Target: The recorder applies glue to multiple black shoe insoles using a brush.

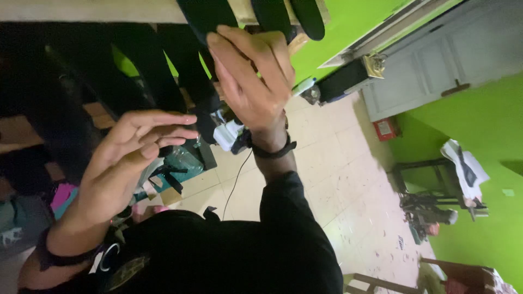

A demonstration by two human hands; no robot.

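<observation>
Nearest the lens, the left hand (128,155) hovered with fingers loosely spread and nothing gripped, while the right hand (253,76) reached up, fingers extended against the black shoe soles (204,16) hanging overhead, where a firm full-finger pinch would likely serve best.

Head view, close above raised hands (250,81)

I see my right hand (251,76) raised, fingers (275,51) spread, touching the black shoe soles (272,16) lined along a wooden shelf edge (81,11). My left hand (131,158) hovers lower, fingers loosely curled, holding nothing I can make out. Black wristband (275,151) on right wrist. Tiled floor (338,185), green wall (479,125), grey door (441,60).
</observation>
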